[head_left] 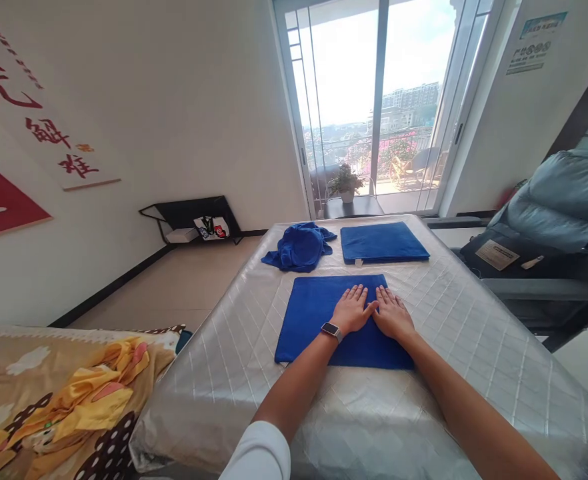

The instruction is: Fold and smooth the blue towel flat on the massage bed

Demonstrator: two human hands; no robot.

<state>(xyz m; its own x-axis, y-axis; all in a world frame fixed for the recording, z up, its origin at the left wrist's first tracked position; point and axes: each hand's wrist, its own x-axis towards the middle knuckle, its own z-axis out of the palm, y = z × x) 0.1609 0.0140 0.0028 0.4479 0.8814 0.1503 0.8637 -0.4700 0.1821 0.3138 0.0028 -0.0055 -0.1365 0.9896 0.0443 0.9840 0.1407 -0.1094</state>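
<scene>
A blue cloth, perhaps a towel, lies flat as a rectangle on the plastic-covered mattress. Both hands rest palm down on its right half, fingers stretched forward. My left hand, with a watch on the wrist, lies left of my right hand; the thumbs meet or nearly meet. Neither hand grips the cloth. Beyond it at the right lies a neatly folded blue cloth with a small white tag at its near edge. A crumpled blue cloth sits to its left.
At the lower left is a patterned bed cover with crumpled yellow clothing on it. A dark leather armchair stands close on the right. Past the mattress, a potted plant stands before the glass door. A black rack is against the wall.
</scene>
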